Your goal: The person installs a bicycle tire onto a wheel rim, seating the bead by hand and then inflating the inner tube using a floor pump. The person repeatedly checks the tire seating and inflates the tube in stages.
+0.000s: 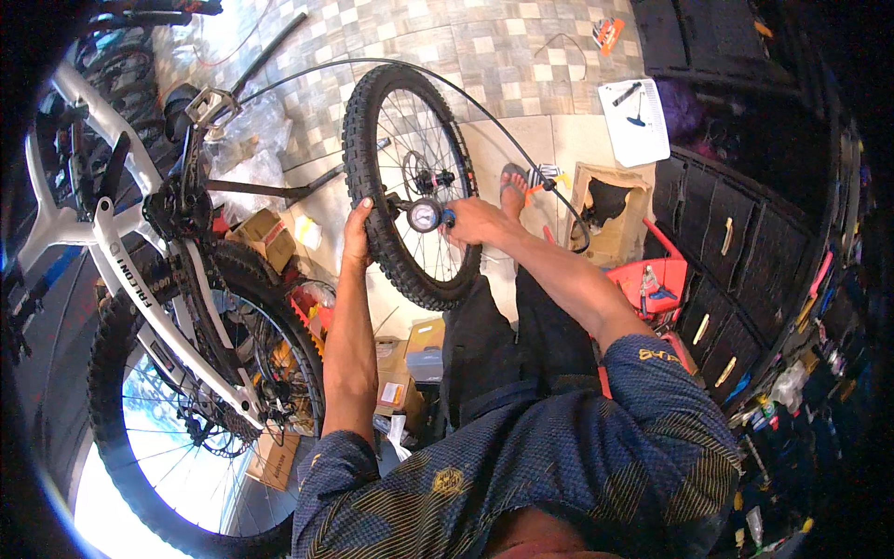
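A bicycle wheel [359, 140] with a knobby black tyre stands upright in front of my legs, apart from any frame. My left hand [358, 235] grips the tyre at its left side, thumb on the tread; its other fingers are mostly hidden behind the rubber. My right hand [480, 224] is closed round a tyre inflator with a round dial gauge [424, 216] and a blue part, held in front of the spokes. The gauge's end reaches the rim near my left hand; whether it sits on the valve I cannot make out.
On the left stands a white bicycle frame [140, 279] with its rear wheel [102, 419]. A black hose [484, 112] arcs over the wheel. To the right are an open cardboard box [643, 200], a white tray [633, 140] with tools, a red container [652, 284] and black drawers [698, 233].
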{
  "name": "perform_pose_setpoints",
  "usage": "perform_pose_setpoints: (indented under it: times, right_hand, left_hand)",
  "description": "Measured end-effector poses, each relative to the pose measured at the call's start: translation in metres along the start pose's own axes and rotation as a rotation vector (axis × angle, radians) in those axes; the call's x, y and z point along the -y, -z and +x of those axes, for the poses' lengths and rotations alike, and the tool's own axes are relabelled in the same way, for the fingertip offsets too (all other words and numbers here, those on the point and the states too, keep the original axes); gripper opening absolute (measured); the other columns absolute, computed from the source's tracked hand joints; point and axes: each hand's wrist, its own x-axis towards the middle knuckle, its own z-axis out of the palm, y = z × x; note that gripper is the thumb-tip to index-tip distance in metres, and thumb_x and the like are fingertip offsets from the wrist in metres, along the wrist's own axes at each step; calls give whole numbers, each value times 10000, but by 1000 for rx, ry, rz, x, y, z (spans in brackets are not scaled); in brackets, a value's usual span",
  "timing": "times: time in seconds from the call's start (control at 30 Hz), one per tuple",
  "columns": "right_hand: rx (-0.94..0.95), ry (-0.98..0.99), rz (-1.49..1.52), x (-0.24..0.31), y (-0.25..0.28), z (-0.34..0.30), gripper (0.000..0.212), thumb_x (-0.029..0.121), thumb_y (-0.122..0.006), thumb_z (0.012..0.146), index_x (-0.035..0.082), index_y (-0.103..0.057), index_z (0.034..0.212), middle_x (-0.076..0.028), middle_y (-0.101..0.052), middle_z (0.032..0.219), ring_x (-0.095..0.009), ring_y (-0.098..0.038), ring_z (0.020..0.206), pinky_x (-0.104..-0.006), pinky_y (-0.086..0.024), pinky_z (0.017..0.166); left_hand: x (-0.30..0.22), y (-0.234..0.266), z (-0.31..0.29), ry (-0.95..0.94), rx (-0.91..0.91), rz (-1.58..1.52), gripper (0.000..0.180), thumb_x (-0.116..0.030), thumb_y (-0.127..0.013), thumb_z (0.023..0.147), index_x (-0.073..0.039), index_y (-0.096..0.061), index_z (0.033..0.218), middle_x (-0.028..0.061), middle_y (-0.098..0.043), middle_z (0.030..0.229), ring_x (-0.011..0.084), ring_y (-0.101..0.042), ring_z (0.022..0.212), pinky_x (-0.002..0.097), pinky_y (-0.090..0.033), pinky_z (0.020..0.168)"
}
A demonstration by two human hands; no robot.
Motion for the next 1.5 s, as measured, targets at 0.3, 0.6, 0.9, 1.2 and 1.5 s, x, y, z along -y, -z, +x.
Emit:
perform_pose_setpoints:
  times: [0.3,0.6,0.9,1.2,1.5]
  right_hand:
    - [-6,12,-38,-2,5,0,426,177,-603,715,44,-694,1109,-224,-718,1071,-380,-690,1050,-499,-554,889]
    - [-28,31,-36,-9,-2,4,420,181,-610,713,51,-711,1099,-220,-727,1046,-385,-699,1025,-487,-562,873]
    - [-21,27,-35,-5,1,-1,395,202,-619,732,64,-715,1089,-223,-730,1019,-396,-703,999,-497,-562,873]
    - [-43,48,-53,-8,3,-2,402,277,-661,764,56,-707,1096,-242,-725,1010,-412,-698,997,-496,-559,879]
    - [-55,69,-86,-16,-4,0,411,341,-680,803,45,-707,1087,-239,-727,1009,-396,-705,996,-506,-561,862]
  left_hand:
    - [6,-3,2,-32,-8,-14,638,-513,-642,898,16,-634,1255,118,-715,979,178,-674,795,308,-549,698]
    - [1,0,-1,25,11,52,667,-526,-633,895,29,-629,1265,126,-717,1022,196,-681,873,317,-539,780]
    - [4,-4,-1,-35,6,66,654,-523,-626,895,31,-658,1242,128,-722,1022,187,-679,864,309,-536,767]
    - [1,-9,-3,-39,-11,81,620,-521,-640,890,20,-679,1191,106,-722,944,152,-650,746,292,-525,679]
    - [6,-11,-2,-51,3,68,614,-546,-650,875,14,-683,1126,97,-705,887,161,-631,679,308,-521,626]
